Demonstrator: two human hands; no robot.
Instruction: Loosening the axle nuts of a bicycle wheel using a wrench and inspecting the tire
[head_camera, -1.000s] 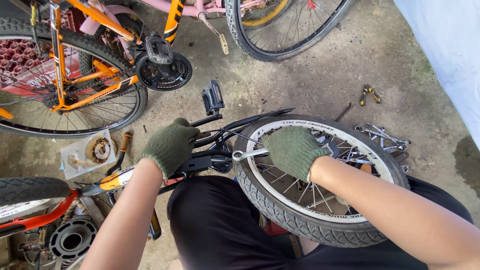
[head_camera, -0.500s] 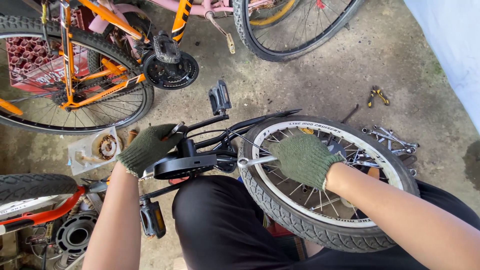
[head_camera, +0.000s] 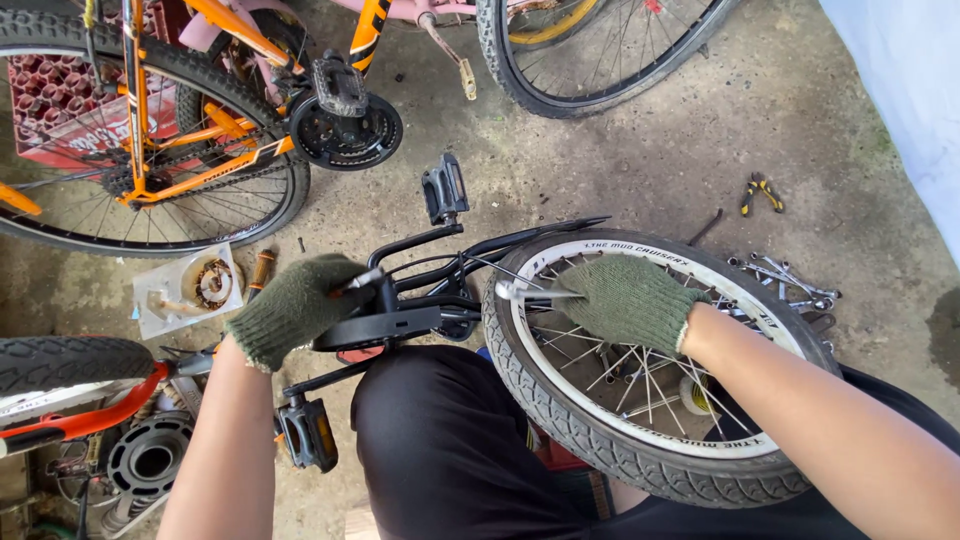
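A small black bicycle lies across my lap, its rear wheel (head_camera: 640, 440) with white rim to the right. My left hand (head_camera: 295, 305), in a green knit glove, grips a tool at the black chain guard (head_camera: 385, 325) by the crank. My right hand (head_camera: 630, 300), also gloved, holds a silver wrench (head_camera: 520, 292) over the wheel's spokes, its head pointing left towards the frame. A black pedal (head_camera: 445, 190) sticks up behind the frame and another pedal (head_camera: 305, 432) hangs below my left wrist.
An orange bicycle (head_camera: 150, 130) stands at the top left with a red crate behind it. Several wrenches (head_camera: 790, 280) and yellow-handled pliers (head_camera: 762, 192) lie on the concrete at right. A plastic bag with parts (head_camera: 185, 288) and a red bike's tyre (head_camera: 70, 365) are at left.
My left hand has shifted right along the chain guard towards the crank. The right hand keeps the wrench over the wheel. The camera view has drifted slightly.
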